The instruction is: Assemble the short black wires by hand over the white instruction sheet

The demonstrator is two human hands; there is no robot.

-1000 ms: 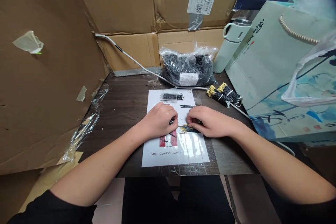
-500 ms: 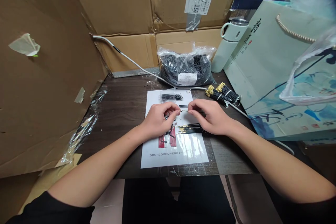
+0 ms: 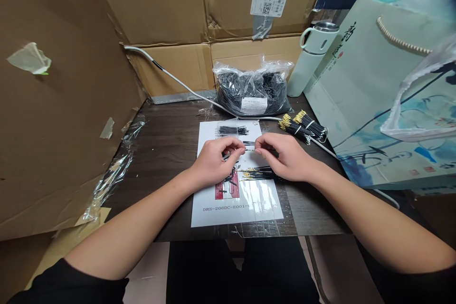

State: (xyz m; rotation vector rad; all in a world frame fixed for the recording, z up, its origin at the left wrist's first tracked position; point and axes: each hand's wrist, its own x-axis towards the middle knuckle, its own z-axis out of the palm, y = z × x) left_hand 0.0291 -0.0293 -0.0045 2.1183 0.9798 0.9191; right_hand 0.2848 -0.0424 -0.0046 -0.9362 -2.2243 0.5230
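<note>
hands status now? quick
Left hand: pinched shut on a thin black wire.
Right hand: pinched shut on the same wire's other end.

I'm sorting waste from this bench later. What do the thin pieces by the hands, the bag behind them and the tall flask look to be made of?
The thin pieces look like black-sheathed wire with shiny gold-coloured metal tips. The bag is clear, crinkly plastic film with bright glare. The flask has a matt pale-green body, probably coated metal or plastic, and a silvery metal-looking lid.
</note>
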